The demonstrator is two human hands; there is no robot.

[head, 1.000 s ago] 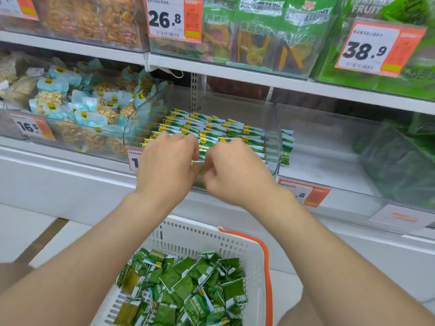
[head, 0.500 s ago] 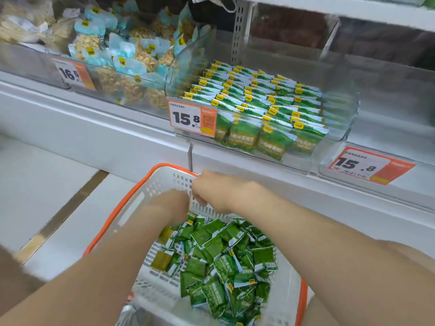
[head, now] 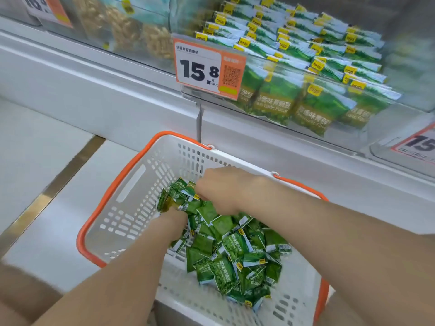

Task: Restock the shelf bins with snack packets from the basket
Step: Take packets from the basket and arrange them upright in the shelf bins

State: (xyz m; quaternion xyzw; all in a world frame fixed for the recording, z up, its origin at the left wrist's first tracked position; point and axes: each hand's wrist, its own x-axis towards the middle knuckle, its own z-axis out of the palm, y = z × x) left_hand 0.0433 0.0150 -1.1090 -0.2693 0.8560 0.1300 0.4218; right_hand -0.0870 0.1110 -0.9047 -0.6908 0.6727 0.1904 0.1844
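Green pea packets (head: 226,250) heaped in basket (head: 131,180), 6 o'clock. Gathering step: right hand (head: 221,189) curls fingers round packets; left hand (head: 173,223) fingers buried, cannot tell. Next: lift handful to shelf bin (head: 409,74), 1 o'clock.

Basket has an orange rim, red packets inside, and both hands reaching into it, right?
No: the head view shows green packets, not red. The basket has an orange rim, and the left hand and right hand reach into it.
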